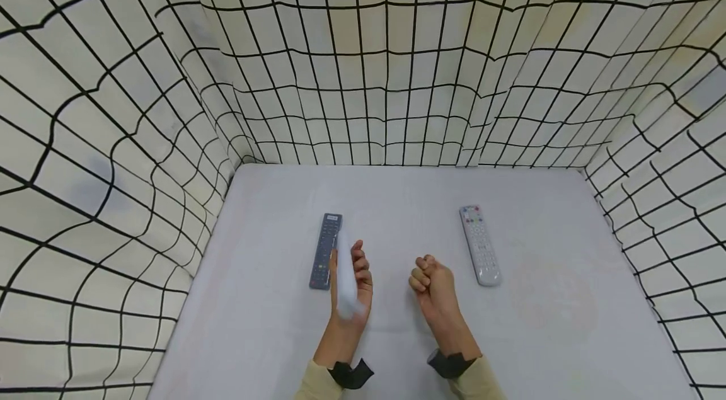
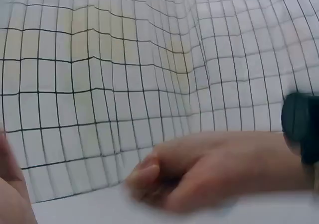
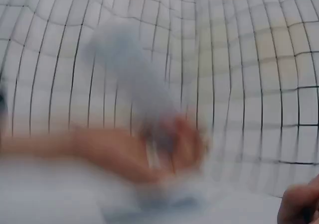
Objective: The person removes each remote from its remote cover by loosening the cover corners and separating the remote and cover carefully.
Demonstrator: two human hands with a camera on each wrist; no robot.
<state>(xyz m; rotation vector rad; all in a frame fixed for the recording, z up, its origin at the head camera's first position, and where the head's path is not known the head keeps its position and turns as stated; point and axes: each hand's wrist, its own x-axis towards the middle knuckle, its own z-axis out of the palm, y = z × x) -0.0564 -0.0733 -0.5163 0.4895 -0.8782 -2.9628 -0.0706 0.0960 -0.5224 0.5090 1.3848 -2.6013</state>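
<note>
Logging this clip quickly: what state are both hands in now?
Left hand: holding a long, pale object, blurred.
Right hand: closed in a fist, nothing visible in it.

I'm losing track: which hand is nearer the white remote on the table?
Right: the right hand is just left of the white remote; the left hand farther left, near the dark remote.

Over there on the table (image 1: 261, 249), one remote control (image 1: 324, 254) lies left of the left hand (image 1: 363, 296), another remote (image 1: 480, 245) right of the right hand (image 1: 435, 283).
</note>
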